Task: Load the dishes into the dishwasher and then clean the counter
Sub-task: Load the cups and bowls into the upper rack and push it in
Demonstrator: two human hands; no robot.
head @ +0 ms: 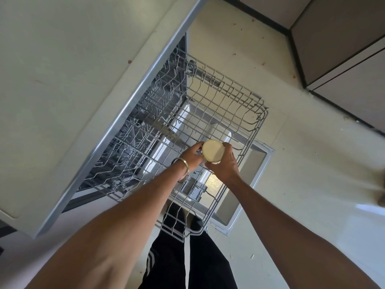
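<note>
Loading step: my left hand (192, 156) and right hand (224, 161) both grasp the cup (213, 150), fingers curled round it, upturned over the pulled-out upper rack (239, 105). Next, I judge: lower it between the wires, then release.

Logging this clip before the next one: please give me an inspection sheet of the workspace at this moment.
Surface: pale counter, small reddish specks.
Job's things: upper rack pulled out over the open door, otherwise bare; cup held upside down above it.
Clutter: crumbs on the floor.
Grips: left hand and right hand both grip the cup; bangle on the left wrist.
Cables: nothing seen.
Surroundings: cabinets at upper right.
</note>
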